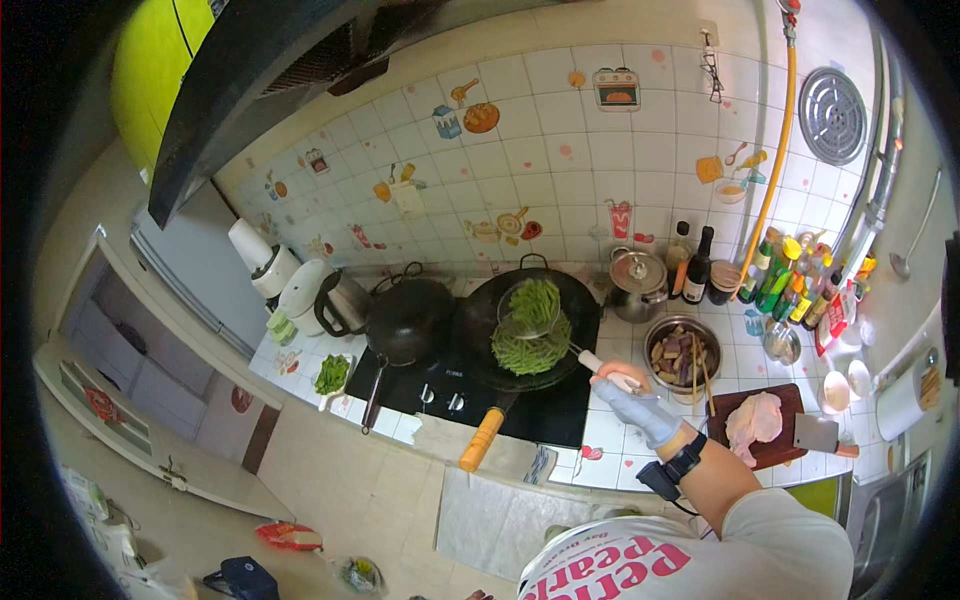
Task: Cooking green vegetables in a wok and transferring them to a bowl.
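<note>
My right hand (630,394) wears a light grey glove or sleeve that leaves the fingers bare. It grips the pale handle of a mesh strainer (559,341), which holds cut green beans (534,301) over the black wok (585,322). More green beans (529,354) lie in the wok below the strainer. The wok, with a wooden handle (481,441), stands on the right side of the black gas stove (551,420). Only what seem to be fingertips of my left hand (480,595) show at the bottom edge; what they do is hidden.
A lidded black pan (411,322) and a kettle (345,300) stand left of the wok. To its right are a steel pot (637,289), a bowl of cut eggplant (679,356) with chopsticks, raw poultry (754,421) on a board, a cleaver (816,433) and several bottles (776,277).
</note>
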Demonstrator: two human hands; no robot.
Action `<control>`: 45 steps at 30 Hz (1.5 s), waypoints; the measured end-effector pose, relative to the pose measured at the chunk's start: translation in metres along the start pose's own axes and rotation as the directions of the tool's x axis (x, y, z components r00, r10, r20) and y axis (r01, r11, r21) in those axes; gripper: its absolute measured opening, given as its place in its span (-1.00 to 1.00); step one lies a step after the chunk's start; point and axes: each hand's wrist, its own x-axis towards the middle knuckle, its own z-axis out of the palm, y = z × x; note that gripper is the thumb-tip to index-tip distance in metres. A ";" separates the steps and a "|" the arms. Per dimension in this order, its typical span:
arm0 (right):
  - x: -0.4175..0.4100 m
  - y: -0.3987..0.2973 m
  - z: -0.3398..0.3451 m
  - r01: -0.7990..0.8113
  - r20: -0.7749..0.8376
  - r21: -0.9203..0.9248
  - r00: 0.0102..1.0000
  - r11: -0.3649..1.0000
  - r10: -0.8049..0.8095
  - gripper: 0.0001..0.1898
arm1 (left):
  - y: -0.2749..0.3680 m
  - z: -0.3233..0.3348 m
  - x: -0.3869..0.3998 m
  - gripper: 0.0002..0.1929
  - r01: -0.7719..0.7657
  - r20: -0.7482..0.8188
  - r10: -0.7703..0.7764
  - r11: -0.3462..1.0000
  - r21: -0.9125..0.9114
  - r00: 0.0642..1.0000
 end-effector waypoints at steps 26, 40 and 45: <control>0.005 -0.006 -0.014 0.145 0.070 -0.060 0.988 0.988 -0.140 -0.84 | 0.019 0.019 -0.008 -0.63 0.103 -0.028 -0.112 0.966 -0.238 0.993; 0.008 0.009 -0.007 0.088 0.072 -0.031 0.994 0.996 -0.085 -0.82 | 0.020 0.022 -0.009 -0.70 0.065 -0.003 -0.067 0.977 -0.205 0.998; -0.001 0.012 -0.016 0.090 0.051 -0.046 0.995 0.995 -0.087 -0.83 | 0.021 0.010 0.006 -0.79 -0.190 0.191 0.166 0.975 0.115 0.967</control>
